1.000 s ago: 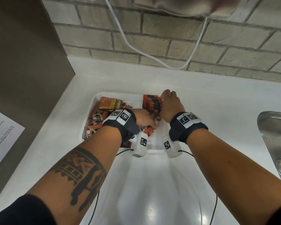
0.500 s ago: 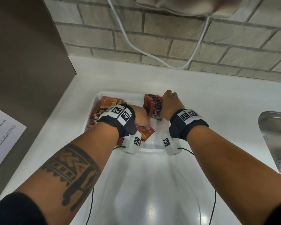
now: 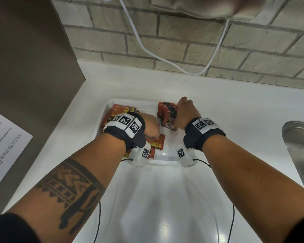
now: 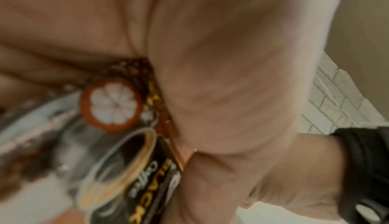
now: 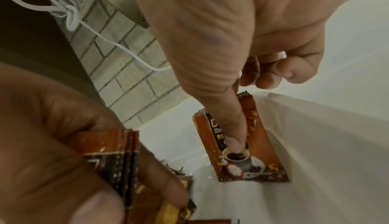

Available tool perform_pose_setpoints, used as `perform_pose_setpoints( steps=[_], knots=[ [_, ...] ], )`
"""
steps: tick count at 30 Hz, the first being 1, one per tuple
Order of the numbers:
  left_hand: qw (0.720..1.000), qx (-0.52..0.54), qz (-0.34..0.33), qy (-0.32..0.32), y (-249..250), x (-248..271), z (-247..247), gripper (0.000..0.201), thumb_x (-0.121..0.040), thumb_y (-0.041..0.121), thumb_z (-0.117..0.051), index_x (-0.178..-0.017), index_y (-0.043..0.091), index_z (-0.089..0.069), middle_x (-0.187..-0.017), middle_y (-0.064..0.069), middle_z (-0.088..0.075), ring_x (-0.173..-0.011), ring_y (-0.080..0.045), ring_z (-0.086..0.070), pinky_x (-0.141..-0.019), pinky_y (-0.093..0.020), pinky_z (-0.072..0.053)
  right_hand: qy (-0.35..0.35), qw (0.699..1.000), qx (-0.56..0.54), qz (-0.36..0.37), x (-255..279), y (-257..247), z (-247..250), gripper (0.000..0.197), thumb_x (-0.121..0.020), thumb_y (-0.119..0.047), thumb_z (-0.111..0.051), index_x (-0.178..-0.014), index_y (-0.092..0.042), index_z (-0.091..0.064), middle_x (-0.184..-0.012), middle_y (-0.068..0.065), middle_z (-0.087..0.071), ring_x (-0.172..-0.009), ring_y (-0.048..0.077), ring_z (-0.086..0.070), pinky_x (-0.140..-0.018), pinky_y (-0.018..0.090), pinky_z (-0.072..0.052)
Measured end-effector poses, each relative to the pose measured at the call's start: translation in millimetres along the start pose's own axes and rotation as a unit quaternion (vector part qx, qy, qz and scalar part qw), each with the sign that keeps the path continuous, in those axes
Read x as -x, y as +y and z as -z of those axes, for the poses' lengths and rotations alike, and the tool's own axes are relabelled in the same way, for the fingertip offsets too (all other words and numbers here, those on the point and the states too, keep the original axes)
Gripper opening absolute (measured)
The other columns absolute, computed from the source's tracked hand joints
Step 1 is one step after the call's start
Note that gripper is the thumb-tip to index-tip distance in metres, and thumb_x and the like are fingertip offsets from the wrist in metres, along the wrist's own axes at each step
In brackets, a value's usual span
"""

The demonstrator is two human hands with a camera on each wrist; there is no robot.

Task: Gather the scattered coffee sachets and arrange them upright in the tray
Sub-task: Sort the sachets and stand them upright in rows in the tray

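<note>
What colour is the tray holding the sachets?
White; the tray shows best in the head view, with reddish-brown sachets inside.

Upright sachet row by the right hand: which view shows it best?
Head view: the upright sachet row shows whole in the tray, the right hand against it. Right wrist shows only its front sachet under a finger. Left wrist shows none of it.
</note>
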State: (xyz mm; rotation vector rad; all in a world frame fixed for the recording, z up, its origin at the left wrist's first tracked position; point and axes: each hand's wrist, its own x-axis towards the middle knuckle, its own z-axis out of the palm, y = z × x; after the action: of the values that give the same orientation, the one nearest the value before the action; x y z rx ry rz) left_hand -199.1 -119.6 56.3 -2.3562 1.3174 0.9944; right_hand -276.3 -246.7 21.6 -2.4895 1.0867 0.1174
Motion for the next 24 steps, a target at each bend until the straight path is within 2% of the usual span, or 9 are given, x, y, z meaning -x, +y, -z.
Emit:
perform_pose_setpoints(
  steps=[2,6,10,13,15,17,21,23,24],
  knots=[
    [1.000,0.022,-0.007,0.011,4.1,0.1,-0.5,0.027,-0.098,0.037,-0.056,-0.089,0.012,-0.061,-0.074,0.001,-0.053,-0.066,-0.013,-0.049,-0.058,-0.023,-0.037,0.005,1.000,-0.005,-0.003,0.0,-0.4,0.4,0.066,-0.075,-0.016,-0.080,-0.125,-0.007,-0.038,-0.120,0.014,-0.046,-0.105,0.035,-0.061,-0.091,0.047,-0.054],
    [0.998,0.066,-0.019,0.006,12.3,-5.5,-5.2,0.030,-0.095,0.040,-0.058,-0.096,0.011,-0.065,-0.078,-0.001,-0.057,-0.072,-0.017,-0.052,-0.069,-0.027,-0.042,0.004,1.000,-0.009,-0.005,1.4,0.0,3.3,0.068,-0.074,-0.015,-0.082,-0.126,-0.008,-0.039,-0.123,0.014,-0.046,-0.108,0.035,-0.061,-0.091,0.046,-0.053],
    [0.994,0.110,-0.021,0.006,15.8,-8.1,-7.7,0.028,-0.092,0.037,-0.062,-0.077,0.013,-0.063,-0.074,-0.003,-0.060,-0.067,-0.019,-0.053,-0.063,-0.026,-0.040,-0.001,1.000,-0.014,-0.003,4.2,3.2,8.6,0.070,-0.072,-0.014,-0.084,-0.126,-0.008,-0.040,-0.124,0.014,-0.046,-0.108,0.035,-0.060,-0.093,0.047,-0.053],
    [0.990,0.139,-0.031,-0.006,12.0,-4.4,-5.3,0.023,-0.088,0.029,-0.064,-0.091,0.007,-0.072,-0.077,-0.002,-0.066,-0.069,-0.018,-0.054,-0.062,-0.025,-0.041,0.006,1.000,-0.024,0.005,8.0,7.5,13.6,0.066,-0.074,-0.012,-0.082,-0.126,-0.010,-0.042,-0.123,0.012,-0.047,-0.105,0.032,-0.061,-0.091,0.044,-0.054],
    [0.984,0.176,-0.035,-0.023,6.8,-2.5,-4.2,0.029,-0.086,0.022,-0.063,-0.104,0.003,-0.074,-0.099,-0.008,-0.074,-0.079,-0.018,-0.057,-0.069,-0.026,-0.043,0.013,0.999,-0.034,0.016,12.0,10.7,18.2,0.063,-0.074,-0.012,-0.082,-0.125,-0.012,-0.045,-0.122,0.009,-0.047,-0.103,0.029,-0.060,-0.088,0.040,-0.053],
    [0.973,0.224,-0.037,-0.030,1.1,0.4,-4.1,0.032,-0.085,0.018,-0.062,-0.111,0.002,-0.073,-0.112,-0.015,-0.073,-0.080,-0.020,-0.056,-0.072,-0.029,-0.043,0.019,0.999,-0.041,0.027,18.1,13.2,23.8,0.062,-0.074,-0.015,-0.083,-0.124,-0.014,-0.047,-0.121,0.007,-0.047,-0.103,0.026,-0.058,-0.085,0.036,-0.051],
    [0.962,0.269,-0.031,-0.020,-11.9,5.3,-7.4,0.044,-0.077,0.026,-0.066,-0.115,0.002,-0.070,-0.113,-0.019,-0.071,-0.083,-0.024,-0.059,-0.080,-0.037,-0.050,0.041,0.996,-0.050,0.057,36.0,16.3,36.0,0.044,-0.080,-0.025,-0.080,-0.115,-0.018,-0.054,-0.113,0.002,-0.049,-0.095,0.017,-0.053,-0.077,0.027,-0.041],
    [0.946,0.321,-0.040,-0.009,-20.1,7.8,-10.2,0.035,-0.084,0.021,-0.066,-0.111,-0.001,-0.069,-0.108,-0.019,-0.072,-0.086,-0.027,-0.061,-0.090,-0.045,-0.053,0.043,0.994,-0.066,0.071,46.6,16.8,41.3,0.027,-0.085,-0.029,-0.075,-0.103,-0.019,-0.058,-0.103,-0.002,-0.056,-0.090,0.016,-0.055,-0.069,0.025,-0.038],
    [0.924,0.379,-0.052,-0.019,-25.4,7.7,-12.6,0.026,-0.089,0.014,-0.066,-0.108,-0.003,-0.069,-0.106,-0.021,-0.072,-0.086,-0.029,-0.063,-0.092,-0.048,-0.054,0.029,0.993,-0.092,0.072,52.3,16.0,43.1,0.021,-0.087,-0.031,-0.074,-0.098,-0.018,-0.061,-0.098,-0.003,-0.061,-0.089,0.016,-0.058,-0.067,0.024,-0.040]
  ],
)
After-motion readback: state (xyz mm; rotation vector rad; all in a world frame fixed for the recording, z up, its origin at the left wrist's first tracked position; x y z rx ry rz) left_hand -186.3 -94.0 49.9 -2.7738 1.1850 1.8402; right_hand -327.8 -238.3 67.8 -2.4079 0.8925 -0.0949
